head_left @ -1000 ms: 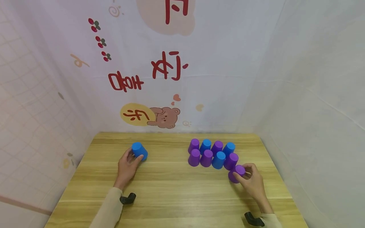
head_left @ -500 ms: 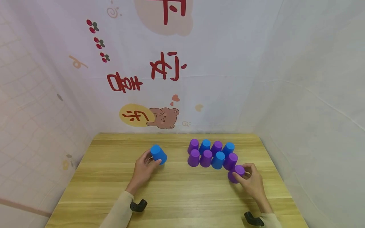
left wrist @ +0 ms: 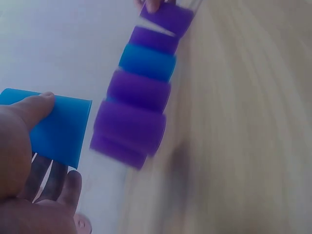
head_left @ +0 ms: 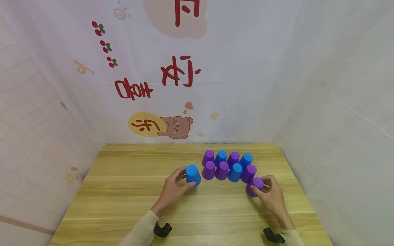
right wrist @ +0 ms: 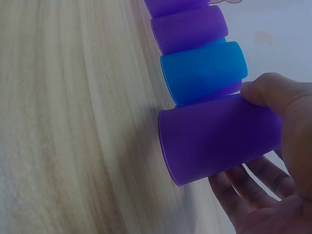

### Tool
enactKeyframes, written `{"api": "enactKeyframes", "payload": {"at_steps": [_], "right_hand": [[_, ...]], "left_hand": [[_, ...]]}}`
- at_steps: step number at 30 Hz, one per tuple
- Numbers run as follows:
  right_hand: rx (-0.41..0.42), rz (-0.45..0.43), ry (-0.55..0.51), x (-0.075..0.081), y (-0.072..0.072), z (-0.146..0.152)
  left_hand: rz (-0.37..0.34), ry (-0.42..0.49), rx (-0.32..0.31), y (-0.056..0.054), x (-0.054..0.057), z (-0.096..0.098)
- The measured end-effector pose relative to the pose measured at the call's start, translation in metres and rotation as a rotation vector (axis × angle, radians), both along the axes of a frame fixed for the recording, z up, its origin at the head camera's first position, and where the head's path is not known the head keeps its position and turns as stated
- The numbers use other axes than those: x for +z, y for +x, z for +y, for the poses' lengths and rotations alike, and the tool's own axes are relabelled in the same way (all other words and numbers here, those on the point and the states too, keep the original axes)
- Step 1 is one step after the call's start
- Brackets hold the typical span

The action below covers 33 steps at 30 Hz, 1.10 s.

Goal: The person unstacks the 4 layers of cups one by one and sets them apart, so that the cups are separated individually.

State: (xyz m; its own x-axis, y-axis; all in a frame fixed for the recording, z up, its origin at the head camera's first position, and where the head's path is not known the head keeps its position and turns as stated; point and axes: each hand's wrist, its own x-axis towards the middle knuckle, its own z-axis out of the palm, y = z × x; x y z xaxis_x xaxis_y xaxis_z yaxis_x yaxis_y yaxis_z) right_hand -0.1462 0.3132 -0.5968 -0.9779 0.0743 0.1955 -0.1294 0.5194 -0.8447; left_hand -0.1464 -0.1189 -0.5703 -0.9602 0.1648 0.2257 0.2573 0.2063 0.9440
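My left hand [head_left: 173, 188] grips a blue cup [head_left: 193, 176], upside down, between thumb and fingers, just left of the cup rows. In the left wrist view the thumb lies along the near side of this blue cup [left wrist: 63, 129], fingers beneath. At the right end, my right hand [head_left: 272, 194] holds an upside-down purple cup [head_left: 256, 186] at the front corner of the group. The right wrist view has thumb and fingers round that purple cup [right wrist: 219, 139], close beside a blue cup [right wrist: 204, 68] and more purple ones.
Two rows of inverted purple and blue cups stand right of centre, the front row including a purple cup [head_left: 209, 170] and a blue cup [head_left: 235, 172]. They rest on a wooden table [head_left: 123, 177]. A printed white curtain [head_left: 240, 112] hangs behind and at both sides.
My left hand has carried the blue cup rightward across the table, from the left side to beside the cup rows. The right hand has stayed on its purple cup.
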Motion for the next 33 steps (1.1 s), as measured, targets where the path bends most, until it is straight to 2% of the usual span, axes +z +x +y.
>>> {"api": "enactKeyframes", "payload": {"at_steps": [5, 15, 22, 28, 33], "right_hand": [[0.002, 0.005, 0.019, -0.001, -0.001, 0.0], [-0.001, 0.005, 0.028, 0.0, -0.001, 0.0], [0.007, -0.001, 0.004, 0.002, -0.001, 0.0], [0.012, 0.007, 0.0, 0.001, 0.0, 0.0], [0.008, 0.009, -0.005, 0.0, 0.0, 0.0]], "left_hand": [[0.0, 0.002, -0.069, 0.003, -0.004, 0.02], [-0.064, -0.033, -0.167, 0.01, -0.017, 0.059], [-0.05, -0.053, -0.227, 0.01, -0.028, 0.084], [-0.039, -0.087, -0.206, 0.008, -0.033, 0.103], [-0.061, -0.106, -0.178, 0.005, -0.038, 0.119]]}}
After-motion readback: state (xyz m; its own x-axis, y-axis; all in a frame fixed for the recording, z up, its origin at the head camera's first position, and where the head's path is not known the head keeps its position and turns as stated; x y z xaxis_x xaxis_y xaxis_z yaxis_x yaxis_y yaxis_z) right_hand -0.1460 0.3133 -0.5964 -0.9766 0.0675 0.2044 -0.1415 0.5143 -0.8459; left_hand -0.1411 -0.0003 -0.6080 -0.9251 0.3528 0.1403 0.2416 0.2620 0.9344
